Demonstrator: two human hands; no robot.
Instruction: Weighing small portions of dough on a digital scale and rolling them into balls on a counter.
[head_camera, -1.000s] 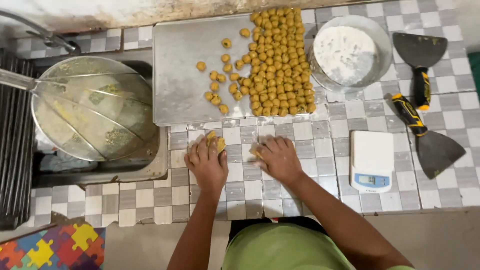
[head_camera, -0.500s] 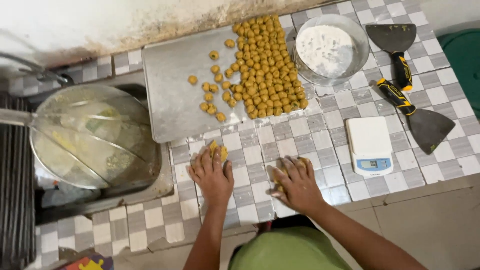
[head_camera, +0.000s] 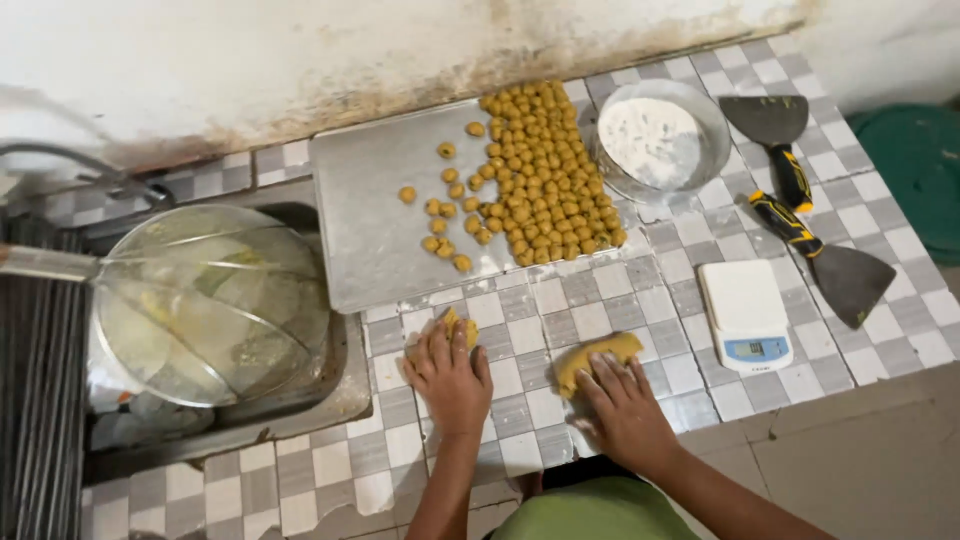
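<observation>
Yellow dough roll (head_camera: 598, 357) lies on the tiled counter (head_camera: 640, 300) under the flat, spread right hand (head_camera: 625, 410); left hand (head_camera: 450, 375) covers a smaller dough piece (head_camera: 458, 327); even, light pressure advisable.

This is a home kitchen — plain and well used. The table (head_camera: 640, 300) is faced with grey-and-white checked tiles, chipped along the front edge, and backs onto a stained, peeling wall (head_camera: 300, 60). A steel sink (head_camera: 330, 400) is set into it at one end, with a tap (head_camera: 120, 180) above and a big wire strainer (head_camera: 210, 300) resting across the basin. Cooking gear fills the rest — a metal tray (head_camera: 370, 220) of small yellow dough balls (head_camera: 540, 180), a bowl (head_camera: 712, 120) of flour, two scrapers (head_camera: 780, 140) with black-and-yellow handles, and a small white scale (head_camera: 745, 310).
</observation>
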